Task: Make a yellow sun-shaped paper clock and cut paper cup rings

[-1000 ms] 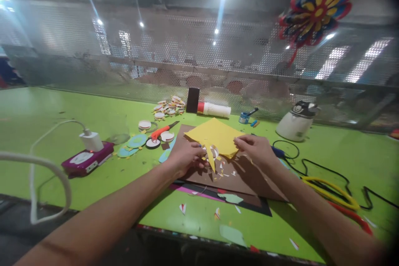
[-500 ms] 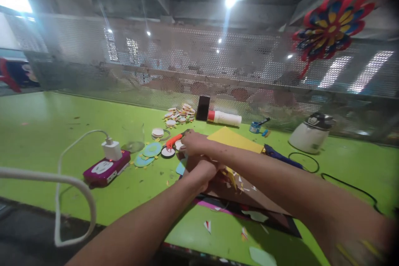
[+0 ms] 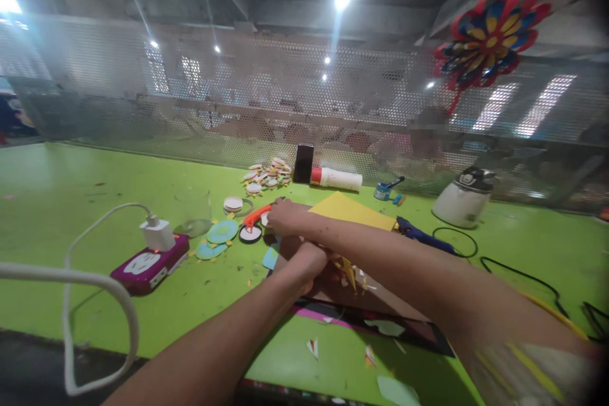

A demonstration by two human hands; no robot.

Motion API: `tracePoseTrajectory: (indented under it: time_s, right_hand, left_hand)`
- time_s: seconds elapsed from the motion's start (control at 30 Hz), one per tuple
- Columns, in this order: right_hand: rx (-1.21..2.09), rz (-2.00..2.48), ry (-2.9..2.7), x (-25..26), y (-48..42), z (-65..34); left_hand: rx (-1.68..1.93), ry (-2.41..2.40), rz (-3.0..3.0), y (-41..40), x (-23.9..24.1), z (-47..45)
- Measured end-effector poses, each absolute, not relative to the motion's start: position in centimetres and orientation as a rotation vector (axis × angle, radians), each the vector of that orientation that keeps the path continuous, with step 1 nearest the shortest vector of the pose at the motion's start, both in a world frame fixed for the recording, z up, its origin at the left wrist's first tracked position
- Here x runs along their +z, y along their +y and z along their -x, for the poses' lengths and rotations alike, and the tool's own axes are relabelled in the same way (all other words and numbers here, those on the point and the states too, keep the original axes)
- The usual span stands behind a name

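My right hand [image 3: 284, 217] reaches left across my left wrist. Its fingers curl down beside an orange-handled tool [image 3: 257, 216] and a white disc [image 3: 265, 219]; what they close on is hidden. My left hand [image 3: 311, 264] lies beneath the right forearm, over a brown board [image 3: 380, 301], and its fingers are mostly out of sight. By it, a yellow strip [image 3: 350, 274] sticks out among small paper scraps. Beyond the right forearm shows a yellow paper sheet [image 3: 349, 209]. A black-rimmed white disc [image 3: 250, 234] touches the orange tool's near end.
Light-blue paper rings [image 3: 222, 231] and a clear jar [image 3: 194, 226] are on the left. Nearby sits a purple power strip [image 3: 147, 264] with a white charger. Behind are piled discs [image 3: 266, 176], a phone [image 3: 303, 163] and a white tube [image 3: 340, 179]. A blue glue gun [image 3: 423, 236] lies right.
The whole view has shifted slightly, so things appear a little further left. Both hands keep nearly the same place over the table.
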State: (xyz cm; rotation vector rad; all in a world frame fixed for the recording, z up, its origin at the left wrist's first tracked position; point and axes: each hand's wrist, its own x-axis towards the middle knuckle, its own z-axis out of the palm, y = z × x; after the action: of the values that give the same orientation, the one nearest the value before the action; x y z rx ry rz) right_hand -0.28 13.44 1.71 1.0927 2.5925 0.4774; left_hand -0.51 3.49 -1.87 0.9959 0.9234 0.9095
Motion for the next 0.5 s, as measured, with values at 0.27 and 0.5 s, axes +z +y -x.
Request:
tracePoseTrajectory:
  time_s: [0.27, 0.5]
  right_hand:
    - [0.326, -1.071, 2.770, 2.2, 13.1, -0.2]
    - [-0.113, -1.497, 3.117, 5.5, 12.3, -3.1]
  left_hand:
    - [0.830, 0.910, -1.004, 3.8, -2.0, 0.6]
    - [0.801, 0.924, -0.994, 3.9, -1.8, 0.6]
